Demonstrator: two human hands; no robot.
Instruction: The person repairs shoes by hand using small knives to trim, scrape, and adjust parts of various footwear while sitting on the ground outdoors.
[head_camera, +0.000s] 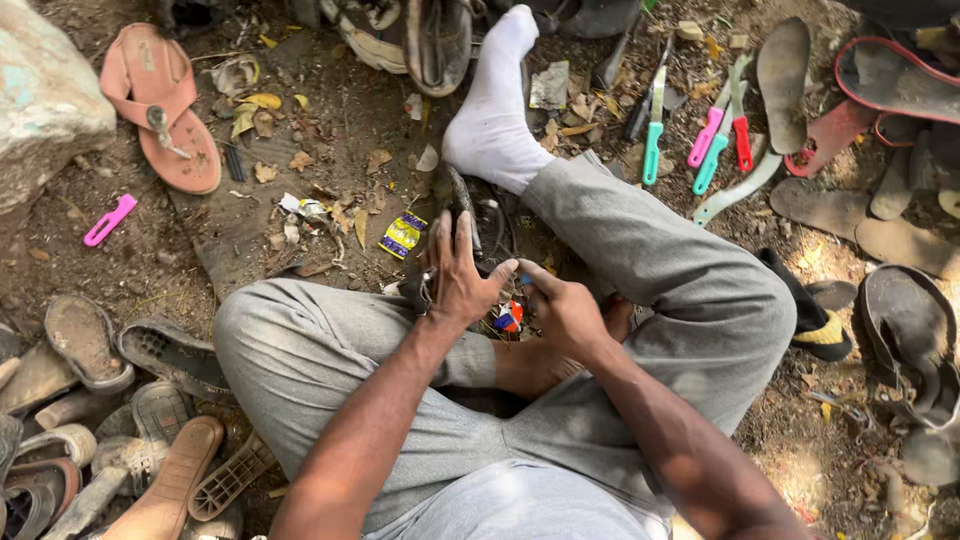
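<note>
His left hand (458, 280) clasps a dark worn shoe (450, 215) on the dirt between his knees; right hand (565, 312) pinches something small, unclear. Repair looks midway, unfinished.

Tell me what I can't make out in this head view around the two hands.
- Dark shoe, head view: mostly covered by the left hand; shape unclear.
- Right hand: fingertips curl over something small, too small to identify.
- Small red and blue item: too small and shadowed.
- Footwear pile: cut off by the left and bottom edges.
</note>
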